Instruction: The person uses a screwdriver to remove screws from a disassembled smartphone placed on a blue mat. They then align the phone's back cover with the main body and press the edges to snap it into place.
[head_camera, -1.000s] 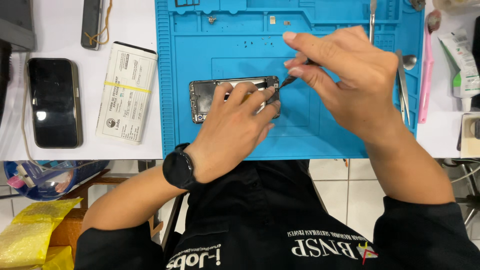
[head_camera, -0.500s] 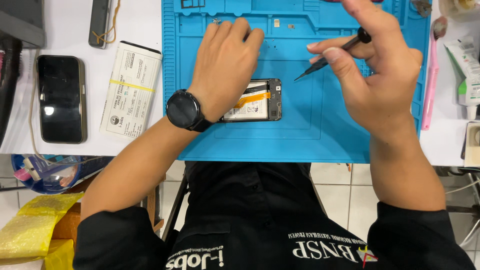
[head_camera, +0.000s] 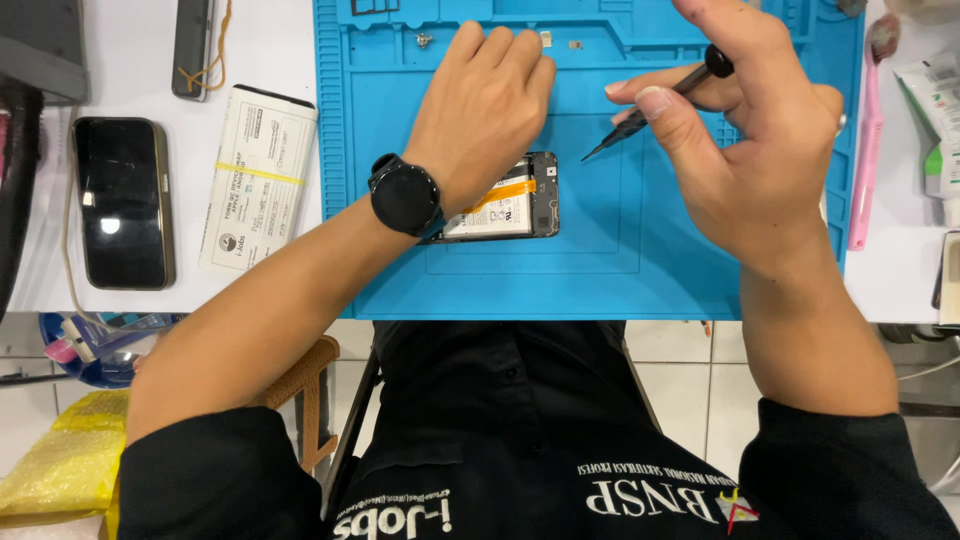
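An opened phone (head_camera: 520, 200) with an orange flex cable lies on the blue work mat (head_camera: 680, 250). My left hand (head_camera: 480, 110), with a black watch on its wrist, reaches over the phone toward the mat's far edge, fingers together near small screws (head_camera: 425, 40). What it touches is hidden. My right hand (head_camera: 740, 140) holds a thin black screwdriver (head_camera: 650, 105), tip pointing down-left and hovering just right of the phone.
A dark phone (head_camera: 122, 200) and a white labelled box (head_camera: 260, 180) lie on the white table left of the mat. Another phone (head_camera: 190, 45) sits at the far left. A pink tool (head_camera: 868, 150) and tubes lie to the right.
My left hand has left the phone and reached up toward the mat's far edge. My right hand has lifted the screwdriver off the phone and up to the right.
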